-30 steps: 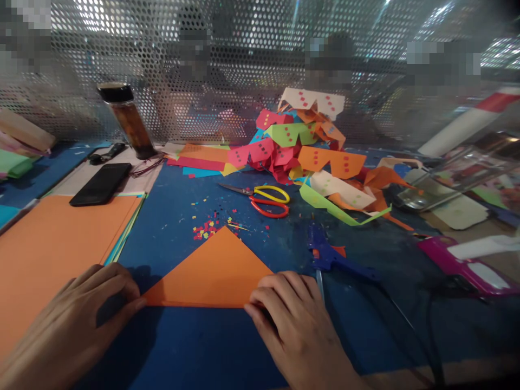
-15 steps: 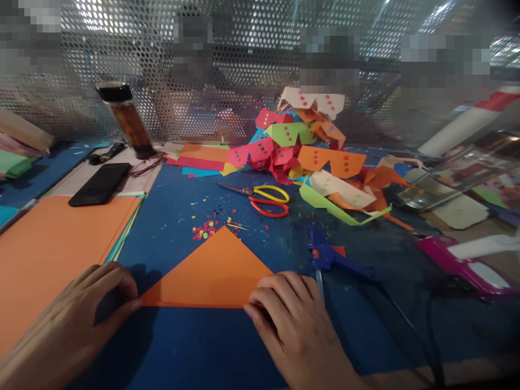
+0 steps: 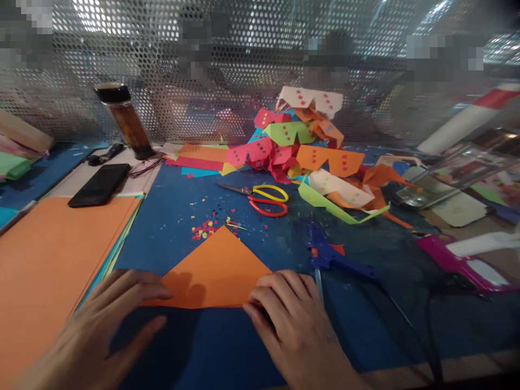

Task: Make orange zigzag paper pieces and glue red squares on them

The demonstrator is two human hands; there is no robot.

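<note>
A sheet of orange paper (image 3: 221, 265), folded into a triangle, lies on the blue table with its long folded edge towards me. My right hand (image 3: 290, 314) pinches its right corner between thumb and curled fingers; that corner is hidden beneath them. Over the left end of the fold is my left hand (image 3: 117, 314), thumb and fingers apart. Its shadow falls on the paper, and I cannot tell whether the fingertips touch. Beyond the tip lie small coloured paper bits (image 3: 205, 229) and scissors (image 3: 268, 200) with one yellow and one red handle.
A blue glue gun (image 3: 325, 249) with a cord lies to the right, near a magenta tool (image 3: 467, 262). Paper glasses (image 3: 331, 160) are heaped at the back. On the left are stacked orange sheets (image 3: 52, 254), a black phone (image 3: 99, 185) and a bottle (image 3: 130, 124).
My left hand has let go of the paper's left corner and moved right along the fold, its fingers opening from the thumb. My right hand stays in place.
</note>
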